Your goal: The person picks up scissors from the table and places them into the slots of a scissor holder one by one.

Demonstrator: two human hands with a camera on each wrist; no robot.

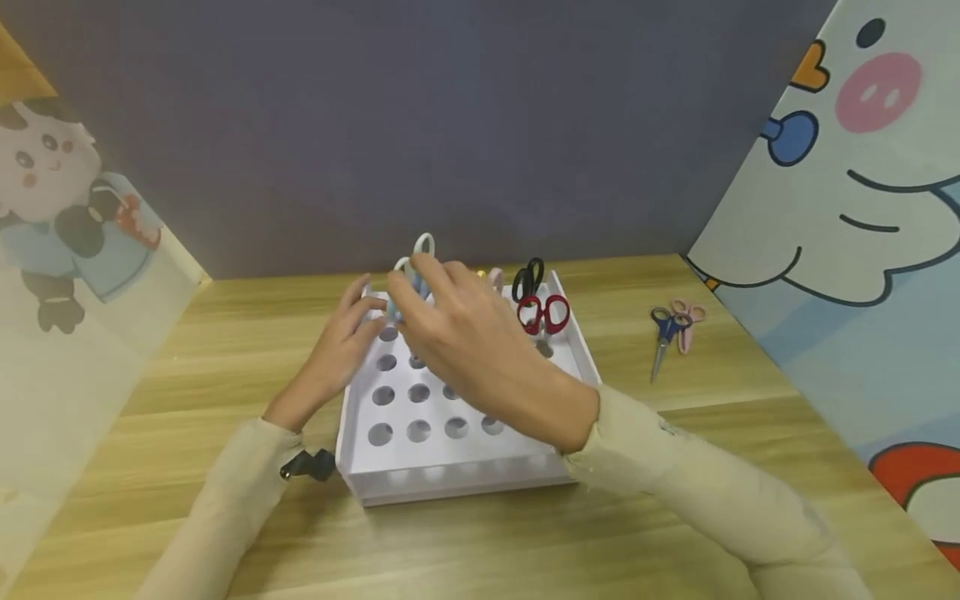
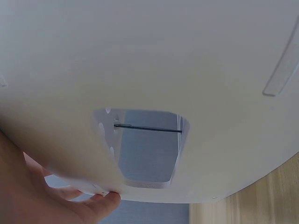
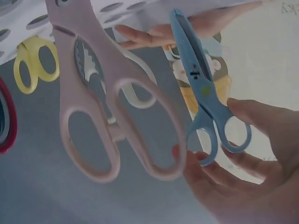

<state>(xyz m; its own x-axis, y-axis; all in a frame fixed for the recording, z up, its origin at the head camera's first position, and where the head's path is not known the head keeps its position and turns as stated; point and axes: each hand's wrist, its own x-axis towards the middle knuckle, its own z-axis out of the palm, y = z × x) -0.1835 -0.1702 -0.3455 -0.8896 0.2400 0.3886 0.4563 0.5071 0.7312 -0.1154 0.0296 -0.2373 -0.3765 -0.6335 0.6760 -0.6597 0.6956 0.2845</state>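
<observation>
My right hand (image 1: 472, 333) is over the back left of a white scissors rack (image 1: 450, 479) with rows of round holes. It pinches light blue scissors (image 3: 201, 84) by their handle loops, the blade end up against the rack in the right wrist view. My left hand (image 1: 330, 358) grips the rack's left wall, its fingers around the rim; the left wrist view shows fingertips (image 2: 111, 198) at the wall's edge. White-handled scissors (image 1: 425, 243) stand at the back left corner, beside the right hand. Large pink scissors (image 3: 84, 107) stand close to the blue pair.
Red-handled scissors (image 1: 543, 314), black-handled scissors (image 1: 528, 282) and yellow scissors (image 3: 35, 65) stand in the rack. On the table (image 1: 247, 333) to the right lie navy-handled scissors (image 1: 663, 333) and small pink scissors (image 1: 687, 333). A dark panel (image 1: 450, 142) rises behind.
</observation>
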